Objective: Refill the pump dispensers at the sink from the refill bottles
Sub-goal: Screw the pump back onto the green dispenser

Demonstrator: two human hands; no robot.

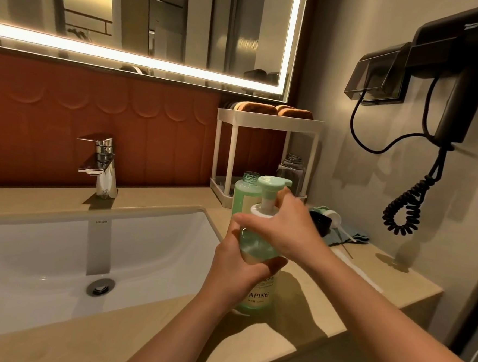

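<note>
A green pump dispenser (256, 295) stands on the beige counter (323, 294) to the right of the sink. My left hand (236, 262) wraps around its body. My right hand (282, 226) grips its white collar just under the pale green pump head (273, 184). Right behind it stands an uncapped green bottle (247, 191) holding green liquid. Further back is a clear open bottle (291, 170), seemingly empty. A loose pump head (333, 217) with its long tube lies on a blue cloth to the right, beside a black cap (319, 223).
The white sink basin (57, 253) with a chrome faucet (103, 165) fills the left. A white two-tier rack (267, 120) carrying sponges stands at the back. A black wall hair dryer (459, 83) with a coiled cord hangs on the right wall.
</note>
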